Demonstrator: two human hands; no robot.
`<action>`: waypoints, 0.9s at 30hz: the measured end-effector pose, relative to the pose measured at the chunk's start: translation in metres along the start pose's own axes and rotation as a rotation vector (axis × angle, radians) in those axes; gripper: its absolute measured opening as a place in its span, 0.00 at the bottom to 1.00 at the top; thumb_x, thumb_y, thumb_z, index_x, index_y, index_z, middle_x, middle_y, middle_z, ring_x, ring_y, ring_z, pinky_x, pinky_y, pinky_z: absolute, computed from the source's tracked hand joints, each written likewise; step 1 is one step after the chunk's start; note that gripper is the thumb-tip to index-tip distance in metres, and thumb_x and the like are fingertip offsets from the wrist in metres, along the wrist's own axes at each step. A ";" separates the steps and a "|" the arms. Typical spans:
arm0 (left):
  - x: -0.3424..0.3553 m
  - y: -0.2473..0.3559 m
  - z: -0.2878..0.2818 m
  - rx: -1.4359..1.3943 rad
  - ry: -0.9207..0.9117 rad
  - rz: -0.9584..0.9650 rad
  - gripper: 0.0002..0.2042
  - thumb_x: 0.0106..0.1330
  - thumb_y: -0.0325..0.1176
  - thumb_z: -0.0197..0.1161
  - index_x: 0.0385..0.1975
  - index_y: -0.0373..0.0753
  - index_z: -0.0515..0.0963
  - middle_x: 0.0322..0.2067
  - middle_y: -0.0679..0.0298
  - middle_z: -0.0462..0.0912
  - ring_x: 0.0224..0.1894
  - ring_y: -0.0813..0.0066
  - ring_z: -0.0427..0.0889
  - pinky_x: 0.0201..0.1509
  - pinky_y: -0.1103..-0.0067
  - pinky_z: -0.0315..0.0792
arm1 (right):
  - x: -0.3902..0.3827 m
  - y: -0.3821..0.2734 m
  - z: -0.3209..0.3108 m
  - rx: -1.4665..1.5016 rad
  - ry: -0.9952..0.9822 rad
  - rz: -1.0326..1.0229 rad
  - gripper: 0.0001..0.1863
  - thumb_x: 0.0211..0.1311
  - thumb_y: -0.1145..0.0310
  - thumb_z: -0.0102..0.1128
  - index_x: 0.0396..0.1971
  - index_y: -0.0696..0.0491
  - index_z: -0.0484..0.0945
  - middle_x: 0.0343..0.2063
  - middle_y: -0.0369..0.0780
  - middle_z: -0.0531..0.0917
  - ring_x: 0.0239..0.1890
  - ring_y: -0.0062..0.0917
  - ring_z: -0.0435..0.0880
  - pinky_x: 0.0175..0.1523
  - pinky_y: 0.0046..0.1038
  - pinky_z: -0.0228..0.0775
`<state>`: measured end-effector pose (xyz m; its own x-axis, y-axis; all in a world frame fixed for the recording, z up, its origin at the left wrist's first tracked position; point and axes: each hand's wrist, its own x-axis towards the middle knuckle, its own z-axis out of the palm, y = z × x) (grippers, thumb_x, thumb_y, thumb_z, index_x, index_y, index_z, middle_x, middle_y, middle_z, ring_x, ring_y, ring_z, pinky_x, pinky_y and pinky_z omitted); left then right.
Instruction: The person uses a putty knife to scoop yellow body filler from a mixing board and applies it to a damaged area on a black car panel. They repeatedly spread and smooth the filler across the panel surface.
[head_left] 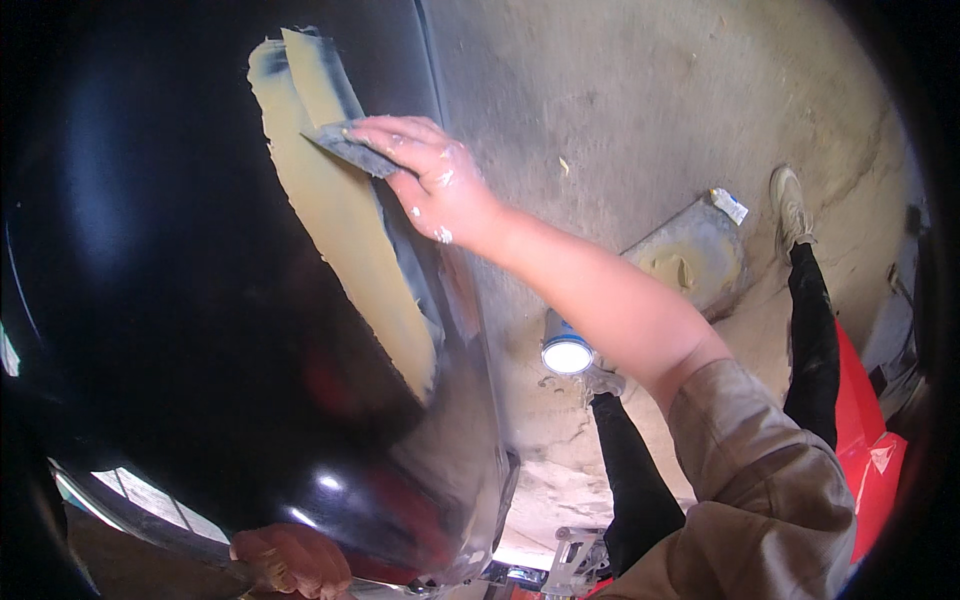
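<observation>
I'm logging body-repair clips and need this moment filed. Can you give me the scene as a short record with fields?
Setting: glossy black car body panel above a concrete floor
Right hand: presses a flat spreader against the panel; pale flecks on the skin
Filler: tan putty strip running diagonally down the panel
Left hand: at the panel's lower edge; what it grips is unclear
On floor: mixing board smeared with putty, open can, small tube
Clothing: tan sleeve, dark trousers, light shoe
</observation>
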<state>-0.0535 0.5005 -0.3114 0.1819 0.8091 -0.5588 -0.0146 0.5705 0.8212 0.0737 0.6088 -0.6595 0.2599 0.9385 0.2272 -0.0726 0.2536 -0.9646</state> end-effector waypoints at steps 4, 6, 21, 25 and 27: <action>0.005 -0.002 -0.002 -0.056 -0.032 0.036 0.27 0.57 0.61 0.68 0.32 0.38 0.74 0.22 0.64 0.74 0.17 0.76 0.74 0.16 0.80 0.69 | -0.028 -0.003 0.004 0.009 -0.030 0.029 0.30 0.49 0.83 0.52 0.56 0.48 0.77 0.57 0.42 0.78 0.60 0.41 0.74 0.65 0.41 0.63; 0.006 -0.004 -0.002 -0.061 -0.031 0.056 0.27 0.57 0.60 0.69 0.32 0.38 0.74 0.22 0.64 0.74 0.17 0.76 0.73 0.16 0.81 0.68 | -0.042 -0.004 0.003 -0.008 -0.050 0.029 0.32 0.46 0.85 0.52 0.56 0.48 0.77 0.58 0.42 0.77 0.60 0.41 0.73 0.66 0.40 0.63; 0.009 -0.007 -0.006 -0.008 -0.066 0.096 0.24 0.60 0.57 0.68 0.34 0.39 0.75 0.23 0.67 0.74 0.17 0.81 0.71 0.17 0.85 0.68 | -0.147 -0.018 0.018 0.036 -0.136 0.119 0.36 0.39 0.85 0.55 0.56 0.49 0.77 0.60 0.40 0.75 0.62 0.40 0.71 0.63 0.41 0.62; 0.001 -0.009 -0.002 0.078 0.014 0.154 0.26 0.61 0.60 0.65 0.38 0.39 0.77 0.23 0.68 0.72 0.18 0.82 0.70 0.17 0.85 0.67 | -0.175 -0.022 0.019 0.044 -0.148 0.139 0.36 0.38 0.85 0.55 0.55 0.49 0.78 0.60 0.40 0.75 0.62 0.40 0.72 0.63 0.41 0.62; -0.002 -0.010 -0.001 0.079 0.000 0.155 0.26 0.61 0.60 0.65 0.39 0.40 0.77 0.23 0.68 0.72 0.18 0.82 0.70 0.16 0.85 0.67 | -0.188 -0.024 0.020 0.053 -0.154 0.147 0.36 0.38 0.85 0.56 0.55 0.49 0.78 0.60 0.40 0.75 0.62 0.40 0.71 0.63 0.41 0.62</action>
<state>-0.0543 0.4937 -0.3187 0.1835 0.8866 -0.4247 0.0344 0.4259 0.9041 0.0075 0.4310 -0.6761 0.0925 0.9900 0.1061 -0.1500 0.1192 -0.9815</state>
